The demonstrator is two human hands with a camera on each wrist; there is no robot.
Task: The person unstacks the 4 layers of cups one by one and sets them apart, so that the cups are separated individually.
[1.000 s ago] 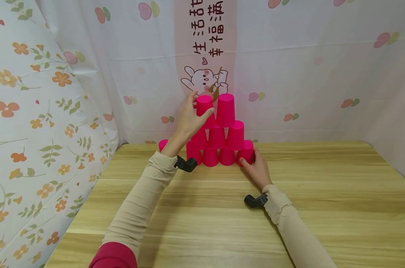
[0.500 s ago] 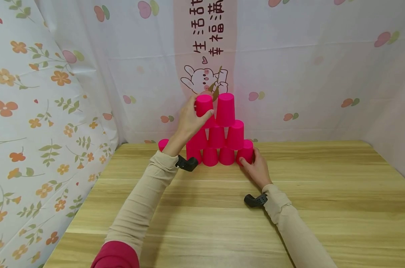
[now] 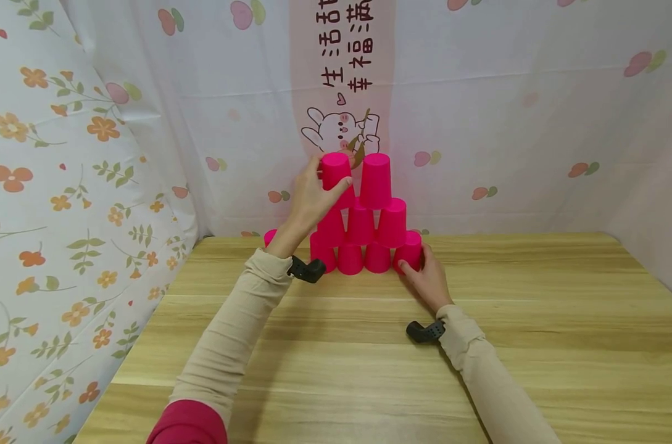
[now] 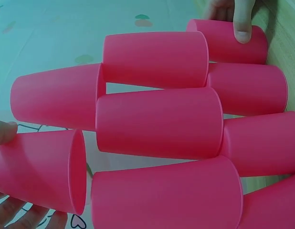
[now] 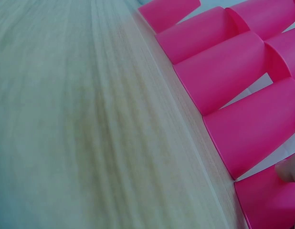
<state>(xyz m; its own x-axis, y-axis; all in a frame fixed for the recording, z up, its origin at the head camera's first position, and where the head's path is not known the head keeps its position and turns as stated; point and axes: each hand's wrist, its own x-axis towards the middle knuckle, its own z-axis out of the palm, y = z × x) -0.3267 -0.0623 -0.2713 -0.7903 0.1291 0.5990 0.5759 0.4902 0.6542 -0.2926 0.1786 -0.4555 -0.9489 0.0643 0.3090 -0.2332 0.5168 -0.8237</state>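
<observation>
Pink cups [image 3: 361, 225], inverted in tiers on the surface [image 3: 336, 370], appear light, stiff and smooth; risk is slipping or toppling, not breakage. Left hand [image 3: 312, 198] pinches the top-left cup [image 3: 334, 172]; right hand [image 3: 432, 281] grips the bottom-right cup [image 3: 408, 245]. Hold mid-wall, lightly.

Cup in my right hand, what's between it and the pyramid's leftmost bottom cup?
Two inverted pink cups, side by side, as the head view shows.
</observation>
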